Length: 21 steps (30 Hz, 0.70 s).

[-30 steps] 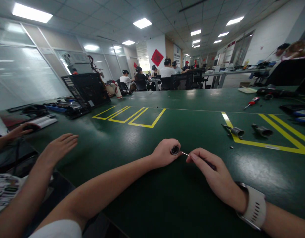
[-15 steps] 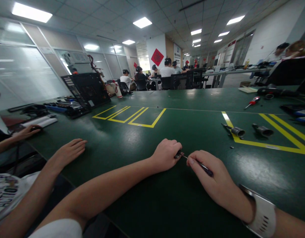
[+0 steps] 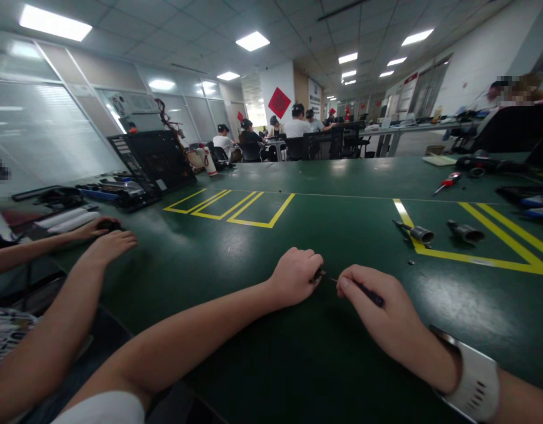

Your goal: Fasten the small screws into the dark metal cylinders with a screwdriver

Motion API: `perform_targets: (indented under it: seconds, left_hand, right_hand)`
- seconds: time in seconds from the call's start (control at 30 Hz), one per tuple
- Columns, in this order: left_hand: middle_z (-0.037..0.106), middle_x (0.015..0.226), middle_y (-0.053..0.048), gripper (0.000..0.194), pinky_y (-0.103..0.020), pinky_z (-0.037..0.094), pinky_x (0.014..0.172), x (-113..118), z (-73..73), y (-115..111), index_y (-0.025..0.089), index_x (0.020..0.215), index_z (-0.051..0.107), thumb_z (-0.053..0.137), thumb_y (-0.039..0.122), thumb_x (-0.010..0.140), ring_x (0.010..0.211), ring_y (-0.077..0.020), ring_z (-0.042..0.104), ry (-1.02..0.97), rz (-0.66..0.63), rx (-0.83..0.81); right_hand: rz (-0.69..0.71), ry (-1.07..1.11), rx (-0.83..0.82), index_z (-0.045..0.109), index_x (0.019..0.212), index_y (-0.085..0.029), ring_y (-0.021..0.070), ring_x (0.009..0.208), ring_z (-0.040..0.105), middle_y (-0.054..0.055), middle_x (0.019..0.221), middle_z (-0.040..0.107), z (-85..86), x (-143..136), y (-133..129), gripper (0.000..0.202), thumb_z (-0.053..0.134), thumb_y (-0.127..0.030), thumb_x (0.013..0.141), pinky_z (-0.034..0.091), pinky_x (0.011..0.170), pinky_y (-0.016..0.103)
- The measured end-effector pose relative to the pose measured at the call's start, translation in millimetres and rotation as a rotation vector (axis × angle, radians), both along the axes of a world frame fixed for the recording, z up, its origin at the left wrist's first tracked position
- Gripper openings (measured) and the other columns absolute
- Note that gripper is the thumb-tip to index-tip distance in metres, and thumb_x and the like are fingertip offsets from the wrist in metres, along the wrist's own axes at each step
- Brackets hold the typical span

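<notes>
Left hand (image 3: 295, 277) mostly hides metal part (image 3: 318, 275).

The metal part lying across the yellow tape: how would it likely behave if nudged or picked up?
The metal part has a grey metallic sheen, so it is probably stiff. Its round, wide end and thin stem suggest it may roll in a curve if nudged. The glossy table could also let it slide.

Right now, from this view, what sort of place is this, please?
Probably a shared workroom or workshop in an office: people sit together farther back, and the green table in front bears strips of yellow tape and a red-handled screwdriver.
</notes>
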<state>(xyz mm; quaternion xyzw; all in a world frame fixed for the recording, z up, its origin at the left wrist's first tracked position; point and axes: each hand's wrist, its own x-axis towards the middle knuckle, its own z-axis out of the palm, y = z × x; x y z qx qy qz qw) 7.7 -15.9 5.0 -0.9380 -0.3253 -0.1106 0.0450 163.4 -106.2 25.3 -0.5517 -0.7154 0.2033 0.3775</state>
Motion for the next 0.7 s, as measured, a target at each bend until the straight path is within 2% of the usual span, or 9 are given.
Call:
perform_targets:
  seconds: [0.27, 0.43, 0.53, 0.7]
  left_hand:
    - [0.058, 0.077, -0.001, 0.011, -0.026, 0.039, 0.063, -5, -5.9, 14, 0.016, 0.08, 0.053, 0.057, 0.025, 0.076, 0.07, -0.0146, 0.053, -0.266, 0.02, -0.239]
    - [0.061, 0.084, -0.003, 0.016, -0.025, 0.043, 0.067, -5, -5.6, 19, 0.015, 0.083, 0.056, 0.061, 0.026, 0.073, 0.076, -0.0142, 0.056, -0.448, -0.079, -0.434]
    - [0.063, 0.087, -0.003, 0.014, -0.026, 0.044, 0.07, -3, -6.5, 21, 0.015, 0.083, 0.058, 0.062, 0.024, 0.073, 0.079, -0.0143, 0.057, -0.479, -0.109, -0.477]
    - [0.063, 0.08, -0.001, 0.011, -0.024, 0.044, 0.068, 2, -9.4, 25, 0.016, 0.083, 0.06, 0.06, 0.021, 0.074, 0.076, -0.0133, 0.058, -0.443, -0.091, -0.494]
  right_hand:
    - [-0.096, 0.192, -0.063, 0.054, 0.061, -0.021, 0.0187, 0.064, 0.054, 0.001, 0.062, 0.057, -4.1, 12, 9, 0.026, 0.041, -0.031, 0.083, 0.038, 0.06, 0.032]
    - [-0.114, 0.244, -0.152, 0.056, 0.064, -0.021, 0.0201, 0.068, 0.056, 0.002, 0.066, 0.059, -10.0, 17, 20, 0.025, 0.043, -0.033, 0.082, 0.04, 0.064, 0.034]
    - [-0.103, 0.265, -0.169, 0.057, 0.064, -0.02, 0.0201, 0.07, 0.056, 0.002, 0.067, 0.06, -13.2, 16, 25, 0.025, 0.043, -0.032, 0.081, 0.04, 0.067, 0.035]
    - [-0.109, 0.291, -0.183, 0.057, 0.062, -0.019, 0.0199, 0.069, 0.056, 0.002, 0.065, 0.06, -13.1, 13, 26, 0.024, 0.044, -0.031, 0.079, 0.039, 0.066, 0.034]
